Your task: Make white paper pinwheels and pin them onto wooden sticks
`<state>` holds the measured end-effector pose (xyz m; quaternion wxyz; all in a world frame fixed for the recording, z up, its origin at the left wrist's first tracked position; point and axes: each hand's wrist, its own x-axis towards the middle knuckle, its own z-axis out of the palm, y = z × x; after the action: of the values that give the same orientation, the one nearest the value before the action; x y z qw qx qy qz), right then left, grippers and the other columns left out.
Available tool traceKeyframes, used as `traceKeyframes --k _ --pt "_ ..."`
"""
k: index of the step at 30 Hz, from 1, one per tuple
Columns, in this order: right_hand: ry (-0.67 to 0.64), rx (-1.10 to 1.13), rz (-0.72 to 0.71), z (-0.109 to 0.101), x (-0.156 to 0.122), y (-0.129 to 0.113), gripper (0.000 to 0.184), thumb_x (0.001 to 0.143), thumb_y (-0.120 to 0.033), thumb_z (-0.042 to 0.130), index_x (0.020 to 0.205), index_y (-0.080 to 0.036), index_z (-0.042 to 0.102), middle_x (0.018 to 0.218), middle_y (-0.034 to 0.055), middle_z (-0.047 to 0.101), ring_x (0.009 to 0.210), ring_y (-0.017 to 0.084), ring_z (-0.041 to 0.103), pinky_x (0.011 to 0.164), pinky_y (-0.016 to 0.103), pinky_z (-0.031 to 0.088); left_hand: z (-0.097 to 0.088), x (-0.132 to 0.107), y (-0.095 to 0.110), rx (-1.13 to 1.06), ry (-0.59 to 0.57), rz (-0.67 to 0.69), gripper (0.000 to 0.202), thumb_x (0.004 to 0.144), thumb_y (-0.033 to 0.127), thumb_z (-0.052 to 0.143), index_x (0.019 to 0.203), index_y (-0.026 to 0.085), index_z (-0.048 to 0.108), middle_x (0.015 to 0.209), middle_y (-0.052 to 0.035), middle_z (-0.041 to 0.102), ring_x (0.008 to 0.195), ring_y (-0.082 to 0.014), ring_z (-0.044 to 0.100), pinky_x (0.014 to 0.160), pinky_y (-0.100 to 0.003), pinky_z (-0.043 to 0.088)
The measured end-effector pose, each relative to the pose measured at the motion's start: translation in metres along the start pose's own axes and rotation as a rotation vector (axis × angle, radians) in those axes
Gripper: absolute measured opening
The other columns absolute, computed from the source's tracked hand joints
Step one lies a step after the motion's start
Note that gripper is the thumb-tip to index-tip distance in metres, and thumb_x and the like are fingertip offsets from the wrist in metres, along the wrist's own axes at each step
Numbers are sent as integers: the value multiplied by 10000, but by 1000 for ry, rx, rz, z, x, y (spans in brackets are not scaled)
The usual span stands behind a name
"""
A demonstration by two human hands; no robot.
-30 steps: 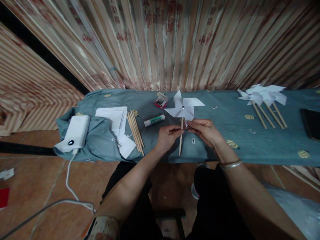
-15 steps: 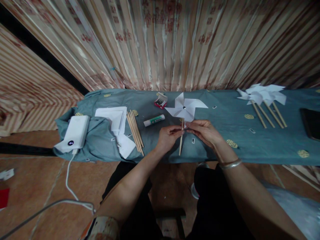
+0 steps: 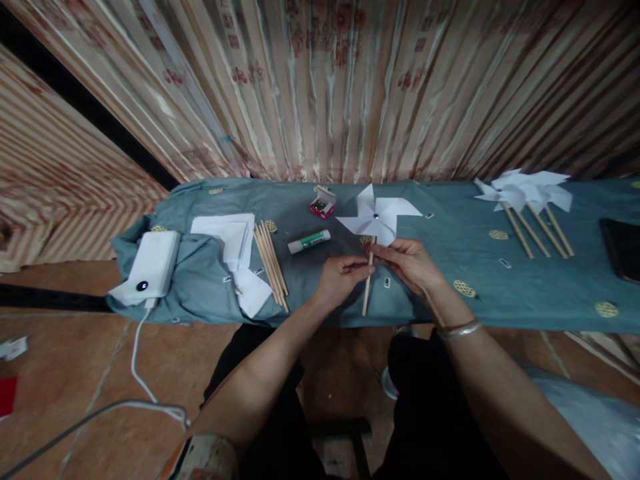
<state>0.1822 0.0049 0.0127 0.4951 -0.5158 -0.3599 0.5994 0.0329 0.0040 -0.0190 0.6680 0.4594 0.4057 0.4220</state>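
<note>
Both hands pinch the wooden stick of a white paper pinwheel (image 3: 383, 229) at the middle of the table. My left hand (image 3: 341, 277) grips the stick from the left, partway down. From the right, my right hand (image 3: 407, 261) holds it a little higher, just under the paper blades. A dark round pin head shows at the pinwheel's centre. Beyond my left hand lie a green-and-white glue stick (image 3: 309, 241) and a small red open box of pins (image 3: 321, 204).
Left of my hands are several loose wooden sticks (image 3: 271, 265), white paper sheets (image 3: 235, 233) and a white power bank (image 3: 153, 265) with a cable. Several finished pinwheels (image 3: 530, 190) lie at the right, near a dark phone-like object (image 3: 621, 248). A pleated curtain (image 3: 340, 93) stands behind the table.
The pinwheel has shifted slightly to the right, its stick still in both hands. A small white paper piece visible by my right fingertips no longer shows.
</note>
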Motion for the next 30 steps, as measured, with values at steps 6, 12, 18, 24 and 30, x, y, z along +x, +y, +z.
traceKeyframes --k 6,12,18,24,30 --pt "-12 3 -40 -7 3 -3 366 486 -453 901 734 -226 756 755 9 747 706 134 668 658 234 535 1 -2 0 44 -20 -21 221 587 301 827 733 149 760 667 -14 704 604 -118 581 633 -238 476" --pt "108 140 -98 -26 9 -13 394 549 -551 848 756 -256 688 755 -7 732 694 153 680 654 264 579 -1 -1 -4 104 8 9 147 615 245 787 730 156 762 661 -14 709 596 -117 583 612 -226 460" --pt "143 179 -107 -34 9 -19 377 556 -476 874 776 -232 690 720 0 732 646 139 685 573 228 567 -4 -2 -3 229 -3 61 104 658 197 745 749 150 763 676 -26 718 604 -124 599 611 -220 456" --pt "201 147 -100 -35 7 -19 332 484 -351 916 709 -220 711 615 -30 676 494 85 604 497 197 555 -4 -1 -4 263 4 69 92 667 197 740 747 158 761 671 -20 717 600 -126 602 601 -220 457" --pt "181 123 -104 -32 8 -17 317 482 -319 917 696 -208 710 596 -30 655 472 78 582 484 199 561 -3 -2 -3 256 -1 73 107 664 195 745 762 157 765 679 -23 720 606 -128 606 609 -224 465"
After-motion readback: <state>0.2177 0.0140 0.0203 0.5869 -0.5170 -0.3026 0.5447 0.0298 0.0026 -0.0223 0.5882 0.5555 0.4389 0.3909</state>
